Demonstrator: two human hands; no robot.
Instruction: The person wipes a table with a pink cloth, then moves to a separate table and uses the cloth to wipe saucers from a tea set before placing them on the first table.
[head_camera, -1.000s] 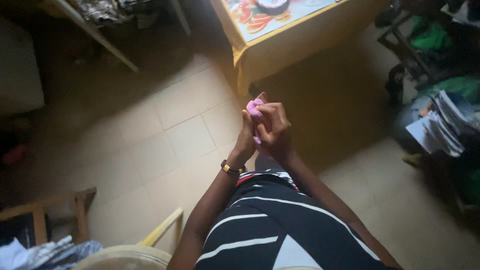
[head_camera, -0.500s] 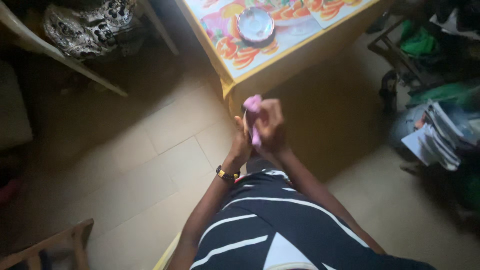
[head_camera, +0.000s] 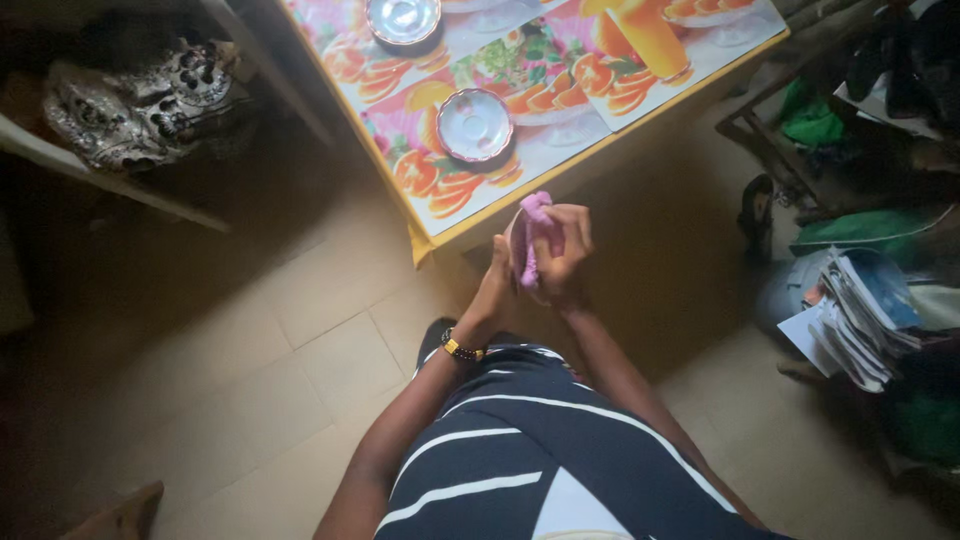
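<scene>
**Cloth bunched between two hands, dishes close ahead**

Hands meet at the middle of the frame, just above the person's dark, white-striped top. The left hand (head_camera: 497, 290), with a gold and black bracelet (head_camera: 462, 346) at the wrist, presses against a small crumpled pink cloth (head_camera: 532, 232); the right hand (head_camera: 565, 255) curls its fingers (head_camera: 572, 222) over the same cloth, so both hands are closed around it. Only a tuft shows above the fingers and a strip between the palms, so the hold looks loose. The cloth could slip and drop to the pale tiled floor (head_camera: 330, 300) below.

Just beyond the hands, the bench (head_camera: 520, 150) under its bright fruit-printed plastic cover reaches the upper centre of the frame. A shallow silvery round dish (head_camera: 474, 124) sits near its edge, another (head_camera: 403, 20) farther back. A quick swing of the hands forward could knock the nearer dish off the edge, I judge.

At the right of the frame, a leaning stack of books and papers (head_camera: 855, 310) rests on the floor, a likely thing to trip over in this dim light.
</scene>
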